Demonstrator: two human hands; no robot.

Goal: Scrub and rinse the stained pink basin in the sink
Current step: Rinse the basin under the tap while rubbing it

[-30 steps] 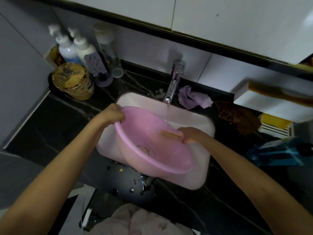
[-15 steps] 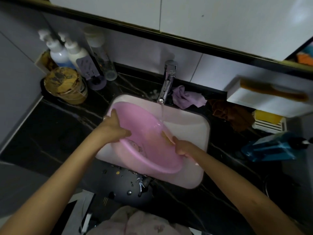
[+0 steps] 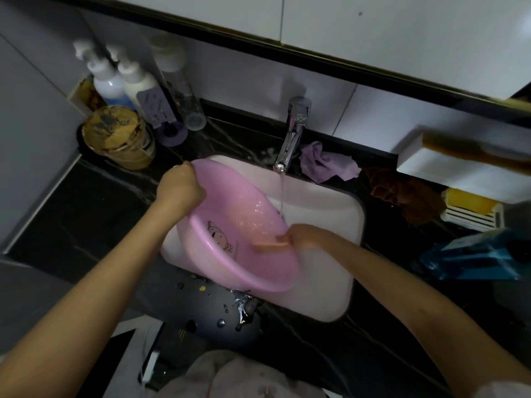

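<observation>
The pink basin (image 3: 230, 214) is tilted in the white sink (image 3: 344, 254), its open side facing right, with a cartoon print on its bottom. My left hand (image 3: 179, 186) grips the basin's upper left rim. My right hand (image 3: 304, 235) holds a small orange scrubbing pad (image 3: 268, 245) pressed against the inside wall near the right rim. Water runs from the chrome tap (image 3: 293, 133) in a thin stream (image 3: 282, 193) that lands just past the basin's right edge.
Pump bottles (image 3: 120, 79) and a stained yellow tub (image 3: 117, 137) stand at the back left. A purple cloth (image 3: 324, 163) and a brown rag (image 3: 402, 196) lie right of the tap. A white shelf (image 3: 459, 165), a yellow sponge (image 3: 468, 201) and a blue pack (image 3: 482, 254) sit right.
My left hand has shifted up along the rim to the back left and tipped the basin further toward the right. My right hand has slid the pad lower inside the basin.
</observation>
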